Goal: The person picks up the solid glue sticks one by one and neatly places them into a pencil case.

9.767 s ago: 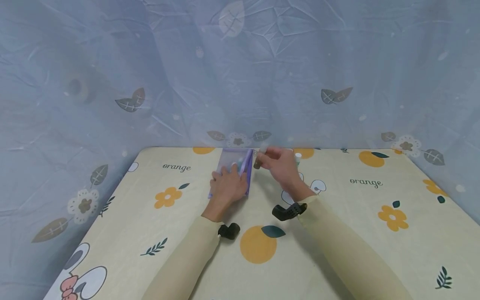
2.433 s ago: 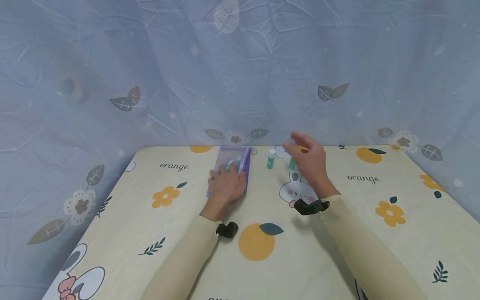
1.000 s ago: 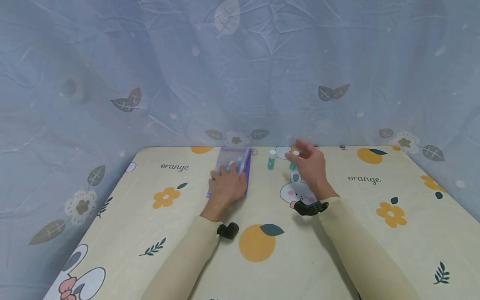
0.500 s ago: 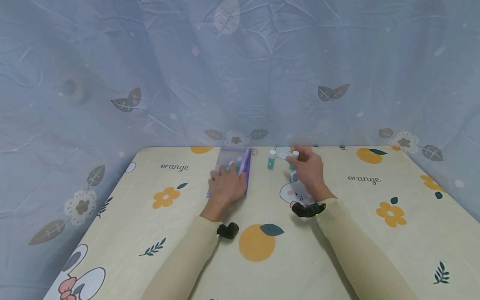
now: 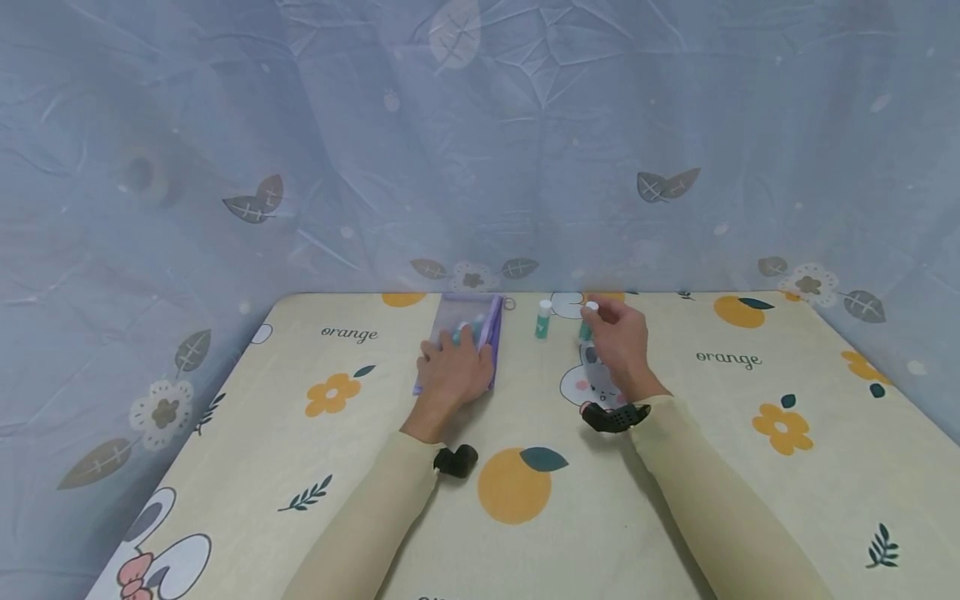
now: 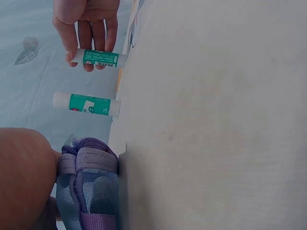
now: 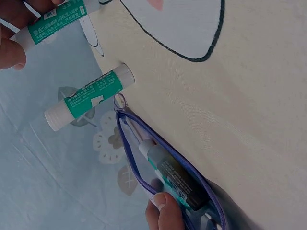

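A purple-edged mesh zip pouch [image 5: 459, 312] lies at the far middle of the table, its zip gaping. My left hand [image 5: 454, 371] rests over it with spread fingers; in the right wrist view its thumb [image 7: 169, 211] and a finger pinch the zip edge. Inside the pouch are a dark-labelled stick with a white end [image 7: 175, 178] and other partly hidden items. To the right, my right hand [image 5: 621, 337] holds an upright green glue stick [image 6: 100, 58], thumb and fingers at its white cap. Between the hands stands a second green glue stick [image 5: 542, 320], untouched.
A cream cloth printed with oranges, flowers and a rabbit covers the table [image 5: 525, 550]. Close behind its far edge hangs a pale blue curtain [image 5: 480, 150]. The pouch's zip ring [image 5: 509, 304] points toward the standing glue stick.
Earlier my right hand held a dark stick beside the pouch. Afterwards it hovered with fingers apart over the right glue stick, then lowered and gripped it. My left hand stayed on the pouch.
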`<control>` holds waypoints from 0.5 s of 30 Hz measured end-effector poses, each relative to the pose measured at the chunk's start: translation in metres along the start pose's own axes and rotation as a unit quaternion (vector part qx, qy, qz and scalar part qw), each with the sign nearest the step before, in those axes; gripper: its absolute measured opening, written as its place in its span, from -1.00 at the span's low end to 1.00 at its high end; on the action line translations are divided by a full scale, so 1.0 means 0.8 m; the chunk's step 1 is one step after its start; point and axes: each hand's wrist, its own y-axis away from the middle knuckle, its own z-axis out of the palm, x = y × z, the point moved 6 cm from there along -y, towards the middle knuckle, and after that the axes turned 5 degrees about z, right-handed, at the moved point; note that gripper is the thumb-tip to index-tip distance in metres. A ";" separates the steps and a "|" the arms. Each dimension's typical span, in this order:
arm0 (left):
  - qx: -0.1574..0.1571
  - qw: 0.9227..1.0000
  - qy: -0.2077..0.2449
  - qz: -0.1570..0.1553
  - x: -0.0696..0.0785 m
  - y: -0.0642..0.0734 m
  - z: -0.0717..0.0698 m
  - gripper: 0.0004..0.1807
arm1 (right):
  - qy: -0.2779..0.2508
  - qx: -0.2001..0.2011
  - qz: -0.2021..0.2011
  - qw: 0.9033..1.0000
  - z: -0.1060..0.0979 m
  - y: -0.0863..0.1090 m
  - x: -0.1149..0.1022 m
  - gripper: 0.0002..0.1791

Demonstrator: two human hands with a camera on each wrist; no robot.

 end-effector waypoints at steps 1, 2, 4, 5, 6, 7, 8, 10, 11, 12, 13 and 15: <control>-0.001 1.000 0.000 0.000 0.000 0.000 0.000 -0.32 | -0.002 0.000 0.001 1.000 0.000 0.000 0.000 -0.49; -0.001 1.000 -0.001 0.000 -0.001 0.000 0.000 -0.32 | -0.005 -0.001 0.002 1.000 0.000 0.000 0.001 -0.49; -0.002 1.000 -0.002 0.000 0.000 0.000 0.000 -0.31 | -0.008 -0.001 0.005 1.000 0.001 0.000 0.001 -0.50; -0.001 1.000 -0.001 0.000 0.000 0.000 0.000 -0.32 | -0.008 -0.002 0.006 1.000 0.002 -0.001 0.001 -0.50; -0.001 1.000 -0.001 0.001 -0.001 0.000 0.000 -0.32 | -0.009 -0.002 0.008 1.000 0.002 -0.001 0.002 -0.50; -0.002 1.000 -0.001 0.001 -0.001 -0.001 0.001 -0.32 | -0.009 -0.001 0.009 1.000 0.002 -0.001 0.002 -0.51; -0.001 1.000 0.000 0.002 -0.001 -0.001 0.001 -0.32 | -0.006 0.000 0.011 1.000 0.003 -0.001 0.002 -0.51; -0.002 1.000 -0.001 0.002 -0.001 -0.002 0.002 -0.32 | 0.001 0.005 0.013 1.000 0.003 -0.001 0.003 -0.51; -0.003 1.000 -0.002 0.002 -0.001 -0.002 0.003 -0.32 | 0.004 0.008 0.013 1.000 0.003 -0.001 0.003 -0.51; -0.003 1.000 -0.002 0.002 -0.001 -0.003 0.004 -0.32 | 0.009 0.012 0.014 1.000 0.003 -0.001 0.003 -0.51; -0.004 1.000 -0.003 0.002 -0.001 -0.003 0.004 -0.32 | 0.012 0.015 0.013 1.000 0.003 -0.001 0.004 -0.51; -0.004 1.000 -0.004 0.001 -0.001 -0.003 0.004 -0.32 | 0.015 0.022 0.011 1.000 0.004 -0.002 0.004 -0.51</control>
